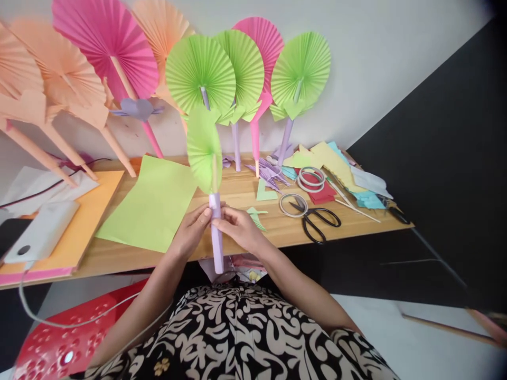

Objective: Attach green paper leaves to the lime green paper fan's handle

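Observation:
Between my two hands stands a paper fan (204, 150) with a pleated light green head and a purple paper handle. My left hand (194, 224) pinches the upper part of the handle from the left, thumb in front. From the right, my right hand (236, 224) grips the same handle, its thumb lying across the front and its fingers mostly hidden behind. The fan is upright, and its handle's lower end hangs just past the table's front edge. Left of it lies a light green paper sheet (148, 206); small green paper scraps (257, 218) lie right of my right hand.
Several finished fans in green, pink and peach lean on the wall, among them a green fan (200, 68). Black scissors (317, 219), tape rolls (311, 179) and paper scraps (340, 166) lie at the right. A white power bank (43, 232) with a cable sits on orange paper (93, 211).

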`<state>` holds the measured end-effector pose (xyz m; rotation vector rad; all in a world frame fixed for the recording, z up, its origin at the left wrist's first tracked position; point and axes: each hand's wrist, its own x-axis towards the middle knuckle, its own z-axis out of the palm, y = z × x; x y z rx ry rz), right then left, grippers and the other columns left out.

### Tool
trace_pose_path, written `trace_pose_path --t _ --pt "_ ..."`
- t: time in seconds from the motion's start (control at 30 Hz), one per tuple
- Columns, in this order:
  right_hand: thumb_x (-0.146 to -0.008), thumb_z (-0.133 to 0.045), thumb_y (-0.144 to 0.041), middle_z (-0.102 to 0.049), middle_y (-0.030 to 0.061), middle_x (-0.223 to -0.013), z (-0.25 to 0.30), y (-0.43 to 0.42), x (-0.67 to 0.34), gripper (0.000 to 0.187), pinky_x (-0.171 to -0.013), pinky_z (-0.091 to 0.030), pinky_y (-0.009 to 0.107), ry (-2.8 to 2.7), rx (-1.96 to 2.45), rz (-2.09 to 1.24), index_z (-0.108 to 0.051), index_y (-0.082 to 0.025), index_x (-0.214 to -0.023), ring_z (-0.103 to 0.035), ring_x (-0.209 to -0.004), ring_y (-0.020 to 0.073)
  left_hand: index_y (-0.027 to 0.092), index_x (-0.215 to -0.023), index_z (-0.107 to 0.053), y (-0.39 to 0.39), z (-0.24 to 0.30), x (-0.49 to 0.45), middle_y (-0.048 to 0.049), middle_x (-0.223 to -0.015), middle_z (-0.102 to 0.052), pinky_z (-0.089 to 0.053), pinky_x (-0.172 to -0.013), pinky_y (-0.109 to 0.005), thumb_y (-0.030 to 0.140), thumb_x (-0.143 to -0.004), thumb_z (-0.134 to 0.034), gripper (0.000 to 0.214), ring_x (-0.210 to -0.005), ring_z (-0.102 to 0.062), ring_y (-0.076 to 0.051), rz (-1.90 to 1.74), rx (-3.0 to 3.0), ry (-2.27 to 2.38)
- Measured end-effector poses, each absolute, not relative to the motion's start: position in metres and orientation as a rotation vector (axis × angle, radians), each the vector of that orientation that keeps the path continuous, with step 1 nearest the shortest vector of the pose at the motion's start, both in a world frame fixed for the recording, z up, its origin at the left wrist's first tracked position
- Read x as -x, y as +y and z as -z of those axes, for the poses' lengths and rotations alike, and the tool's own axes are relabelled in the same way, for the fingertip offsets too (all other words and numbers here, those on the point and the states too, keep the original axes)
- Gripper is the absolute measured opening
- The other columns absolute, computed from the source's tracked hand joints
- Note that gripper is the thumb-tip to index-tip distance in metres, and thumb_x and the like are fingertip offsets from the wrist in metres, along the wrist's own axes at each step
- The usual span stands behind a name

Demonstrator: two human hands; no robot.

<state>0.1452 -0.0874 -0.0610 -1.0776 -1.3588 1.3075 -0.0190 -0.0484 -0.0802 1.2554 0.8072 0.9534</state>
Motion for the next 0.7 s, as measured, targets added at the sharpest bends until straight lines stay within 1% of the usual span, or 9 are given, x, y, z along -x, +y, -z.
trace_pose_path --t 0.13,0.2,0.27,0.33,0.37,0.47,0.57,0.63,0.7 --pt "-0.089 -0.063 -0.045 -0.060 -0.0018 -0.077 0.069 -0.091 -0.141 0.027 -0.066 -0.041 0.026 -1.391 1.095 -1.294 -0.065 -0.019 -0.082 -0.053 -0.071 0.0134 0.023 -0.104 -0.080 -0.049 0.083 0.013 -0.0104 -0.116 -0.074 -0.054 -0.095 -0.040 0.053 -0.080 -0.077 0.038 -0.107 -0.069 -0.029 -0.920 -1.127 0.749" --pt "-0.092 -0.059 -0.045 -0.065 -0.0008 -0.081 0.071 -0.093 -0.143 0.028 -0.067 -0.042 0.027 -1.442 1.117 -1.237 -0.068 -0.019 -0.087 -0.056 -0.072 0.0141 0.024 -0.098 -0.081 -0.048 0.086 0.011 -0.0094 -0.117 -0.074 -0.054 -0.098 -0.040 0.050 -0.079 -0.079 0.033 -0.109 -0.067 -0.028 -0.955 -1.102 0.742" --pt "-0.095 -0.057 -0.043 -0.071 0.0006 -0.087 0.074 -0.097 -0.147 0.027 -0.070 -0.045 0.027 -1.499 1.146 -1.147 -0.071 -0.020 -0.097 -0.061 -0.076 0.0154 0.026 -0.095 -0.081 -0.045 0.087 0.010 -0.0082 -0.117 -0.073 -0.053 -0.100 -0.039 0.049 -0.079 -0.078 0.029 -0.111 -0.066 -0.027 -0.990 -1.078 0.728" --pt "-0.096 -0.056 -0.039 -0.075 0.0019 -0.094 0.076 -0.101 -0.153 0.025 -0.074 -0.048 0.028 -1.544 1.201 -1.025 -0.073 -0.023 -0.104 -0.066 -0.081 0.0170 0.027 -0.093 -0.081 -0.041 0.088 0.009 -0.0073 -0.112 -0.074 -0.054 -0.096 -0.037 0.050 -0.081 -0.076 0.027 -0.105 -0.067 -0.025 -1.017 -1.060 0.709" --pt "-0.097 -0.055 -0.037 -0.076 0.0025 -0.096 0.076 -0.102 -0.157 0.024 -0.075 -0.049 0.029 -1.558 1.238 -0.956 -0.073 -0.024 -0.104 -0.067 -0.083 0.0177 0.026 -0.093 -0.080 -0.039 0.088 0.008 -0.0069 -0.107 -0.075 -0.055 -0.092 -0.036 0.051 -0.082 -0.075 0.027 -0.098 -0.068 -0.023 -1.027 -1.053 0.702" --pt "-0.097 -0.054 -0.033 -0.078 0.0042 -0.095 0.073 -0.106 -0.168 0.023 -0.074 -0.051 0.030 -1.550 1.341 -0.758 -0.075 -0.024 -0.098 -0.071 -0.083 0.0191 0.024 -0.095 -0.078 -0.035 0.090 0.006 -0.0058 -0.088 -0.074 -0.054 -0.080 -0.034 0.054 -0.082 -0.074 0.033 -0.080 -0.066 -0.020 -1.027 -1.048 0.716" --pt "-0.097 -0.054 -0.033 -0.078 0.0037 -0.090 0.062 -0.104 -0.177 0.022 -0.072 -0.052 0.029 -1.525 1.370 -0.623 -0.075 -0.024 -0.097 -0.072 -0.081 0.0189 0.020 -0.103 -0.076 -0.035 0.091 0.004 -0.0035 -0.075 -0.070 -0.049 -0.071 -0.031 0.059 -0.080 -0.075 0.045 -0.071 -0.061 -0.017 -1.009 -1.088 0.760" --pt "-0.097 -0.055 -0.032 -0.078 0.0029 -0.089 0.053 -0.102 -0.178 0.021 -0.070 -0.052 0.029 -1.549 1.358 -0.552 -0.075 -0.024 -0.097 -0.071 -0.078 0.0179 0.019 -0.107 -0.076 -0.037 0.088 0.002 -0.0014 -0.070 -0.067 -0.045 -0.066 -0.028 0.061 -0.079 -0.076 0.050 -0.066 -0.057 -0.015 -1.011 -1.116 0.767" --pt "-0.097 -0.056 -0.031 -0.078 0.0024 -0.089 0.046 -0.099 -0.175 0.019 -0.070 -0.053 0.029 -1.586 1.344 -0.493 -0.074 -0.025 -0.097 -0.071 -0.078 0.0176 0.020 -0.111 -0.075 -0.043 0.084 -0.001 0.0003 -0.070 -0.064 -0.042 -0.063 -0.027 0.060 -0.080 -0.076 0.050 -0.064 -0.055 -0.013 -1.043 -1.114 0.756"
